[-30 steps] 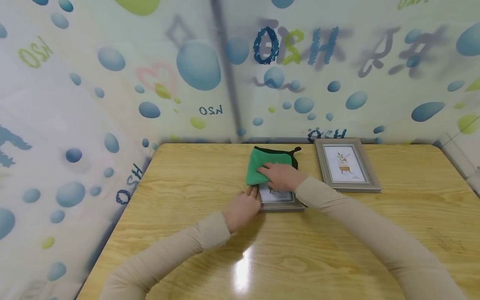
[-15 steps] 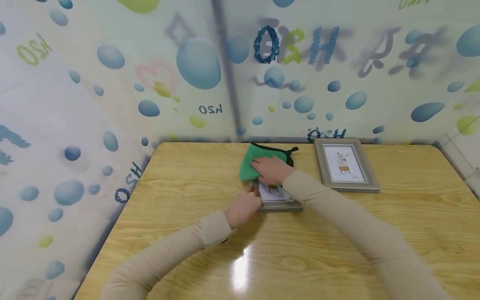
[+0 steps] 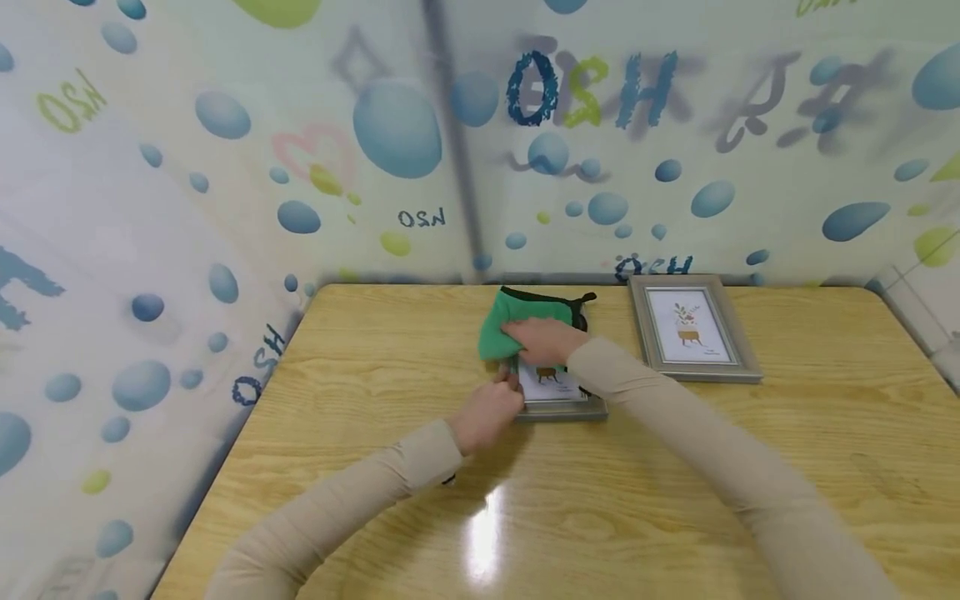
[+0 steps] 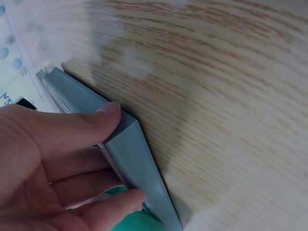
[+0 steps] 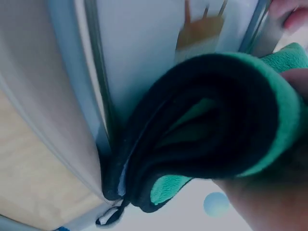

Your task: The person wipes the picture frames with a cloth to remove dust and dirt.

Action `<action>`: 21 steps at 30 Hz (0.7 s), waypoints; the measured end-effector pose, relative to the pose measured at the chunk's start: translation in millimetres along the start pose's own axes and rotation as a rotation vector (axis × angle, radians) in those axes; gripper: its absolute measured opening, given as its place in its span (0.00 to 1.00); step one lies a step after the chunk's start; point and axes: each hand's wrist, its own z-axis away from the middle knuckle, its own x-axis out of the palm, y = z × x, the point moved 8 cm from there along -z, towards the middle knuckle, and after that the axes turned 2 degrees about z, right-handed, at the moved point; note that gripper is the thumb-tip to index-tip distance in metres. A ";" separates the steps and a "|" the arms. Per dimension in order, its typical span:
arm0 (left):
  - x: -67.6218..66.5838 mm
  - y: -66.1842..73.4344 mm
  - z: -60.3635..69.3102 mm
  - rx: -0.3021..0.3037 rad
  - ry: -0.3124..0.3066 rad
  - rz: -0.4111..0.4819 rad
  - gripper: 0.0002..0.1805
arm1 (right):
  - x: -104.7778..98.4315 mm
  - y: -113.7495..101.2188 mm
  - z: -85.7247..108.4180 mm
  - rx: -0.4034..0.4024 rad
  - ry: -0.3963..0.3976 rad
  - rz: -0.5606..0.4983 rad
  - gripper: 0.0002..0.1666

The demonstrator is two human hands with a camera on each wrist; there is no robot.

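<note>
A grey picture frame (image 3: 562, 412) lies on the table, partly covered by a green cloth (image 3: 492, 337) with black edging. My left hand (image 3: 487, 414) grips its left side; in the left wrist view that hand (image 4: 62, 168) has its thumb on the corner of the frame (image 4: 139, 154) and other fingers along the edge. My right hand (image 3: 549, 341) holds the cloth against the upper part of the frame. Close up in the right wrist view, the cloth (image 5: 284, 115) bulges in a fold over the picture, its black loop hanging at the border; the right palm (image 5: 274, 202) is partly hidden behind it.
A second grey frame (image 3: 741, 372) with a plant picture lies to the right, near the table's back edge. The wooden table (image 3: 360, 358) meets a wall covering (image 3: 360, 250) printed with blue drops. A small dark object (image 3: 449, 480) shows beside the left sleeve.
My right hand and the cloth have shifted slightly left and toward the back of the frame. The left hand stays at the frame's left side, its fingers a little more bent.
</note>
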 end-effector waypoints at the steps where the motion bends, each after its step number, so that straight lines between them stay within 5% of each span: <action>1: -0.5 0.7 0.5 0.010 0.014 0.000 0.07 | 2.8 -3.4 5.3 -0.021 -0.010 -0.016 0.30; 9: -3.2 -1.6 4.8 0.043 0.071 0.023 0.12 | 6.1 -23.3 25.0 -0.127 0.038 -0.061 0.26; 16: -2.8 -4.7 3.9 0.023 0.003 0.096 0.07 | 4.2 -8.0 5.1 0.026 0.093 0.133 0.31; 21: 0.7 -4.4 0.6 -0.004 -0.094 0.123 0.04 | -2.8 3.2 -7.5 0.056 0.132 0.265 0.29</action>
